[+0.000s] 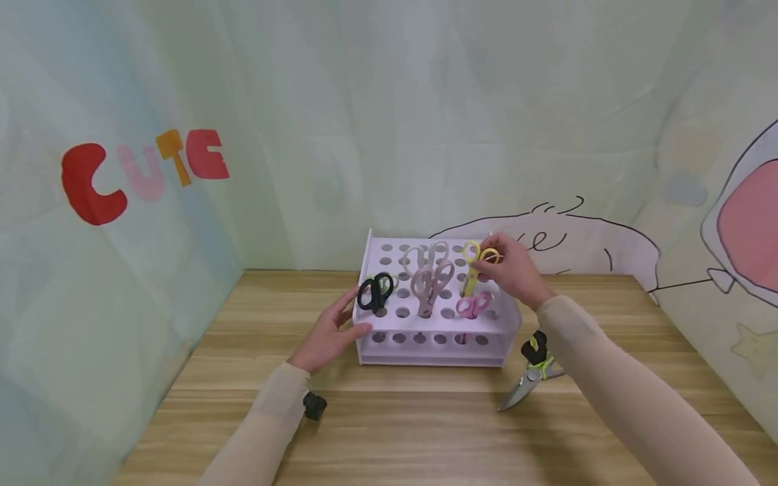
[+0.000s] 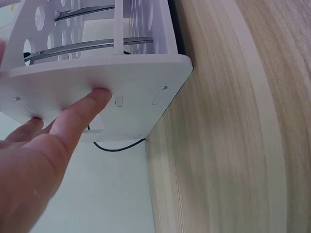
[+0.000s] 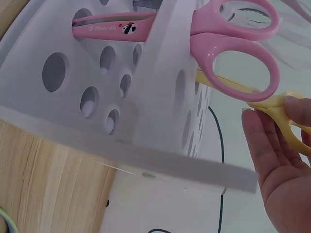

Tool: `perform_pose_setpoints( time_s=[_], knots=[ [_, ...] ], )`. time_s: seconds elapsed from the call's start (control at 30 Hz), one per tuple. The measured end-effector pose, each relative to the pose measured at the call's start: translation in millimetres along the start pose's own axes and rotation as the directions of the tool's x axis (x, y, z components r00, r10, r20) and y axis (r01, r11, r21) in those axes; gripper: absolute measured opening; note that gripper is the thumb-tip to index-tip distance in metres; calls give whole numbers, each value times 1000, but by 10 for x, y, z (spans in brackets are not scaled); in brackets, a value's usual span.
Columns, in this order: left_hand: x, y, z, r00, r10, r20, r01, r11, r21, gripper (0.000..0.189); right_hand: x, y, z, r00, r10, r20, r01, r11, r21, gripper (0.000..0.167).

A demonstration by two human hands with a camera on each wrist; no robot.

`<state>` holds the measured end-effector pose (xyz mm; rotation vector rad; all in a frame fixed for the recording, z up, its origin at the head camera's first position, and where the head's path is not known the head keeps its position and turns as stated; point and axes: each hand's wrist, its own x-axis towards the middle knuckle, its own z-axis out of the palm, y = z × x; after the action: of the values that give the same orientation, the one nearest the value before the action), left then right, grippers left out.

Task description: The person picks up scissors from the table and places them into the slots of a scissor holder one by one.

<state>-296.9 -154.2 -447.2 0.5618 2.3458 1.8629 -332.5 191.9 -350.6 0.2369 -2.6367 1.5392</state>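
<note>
A white two-tier rack (image 1: 431, 359) with rows of round holes stands on the table. My left hand (image 1: 328, 336) rests against its left side; in the left wrist view, fairly straight fingers (image 2: 80, 114) touch the side panel (image 2: 138, 80). My right hand (image 1: 515, 270) pinches the handle of yellow scissors (image 1: 469, 282), whose blades point down at a hole in the right part of the top tier. Just in front, pink scissors (image 3: 131, 30) stand in the rack. Black scissors (image 1: 376, 297) are at the front left, and mauve scissors (image 1: 425, 304) near the middle.
Pale grey scissors (image 1: 419, 260) stand behind the mauve pair. Pruning shears (image 1: 530, 379) with green and black parts lie on the wooden table (image 1: 419, 425), right of the rack and close to my right forearm. A printed cloth backdrop (image 1: 365, 135) rises behind the table.
</note>
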Motion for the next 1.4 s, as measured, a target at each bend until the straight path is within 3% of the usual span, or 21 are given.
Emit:
perform_pose_setpoints(
  time_s=[0.3, 0.53, 0.87, 1.07, 1.4],
  knots=[
    [-10, 5, -1, 1000, -2, 2, 2, 1000, 5, 80, -2, 59, 37, 996, -59, 60, 66, 990, -121, 22],
    [-12, 8, 8, 1000, 6, 6, -6, 1000, -7, 78, -7, 103, 54, 994, -31, 105, 49, 984, -169, 21],
    [-14, 9, 12, 1000, 8, -2, -8, 1000, 23, 79, -30, 156, 76, 991, -1, 132, 29, 977, -210, 21],
    [-16, 24, 55, 1000, -22, -1, 22, 1000, 18, 79, -55, 176, 58, 988, 15, 156, 24, 970, -240, 23],
    [-13, 49, 75, 1000, -16, -9, 16, 999, 33, 78, -45, 177, 25, 983, 8, 185, 29, 980, -199, 25]
  ],
)
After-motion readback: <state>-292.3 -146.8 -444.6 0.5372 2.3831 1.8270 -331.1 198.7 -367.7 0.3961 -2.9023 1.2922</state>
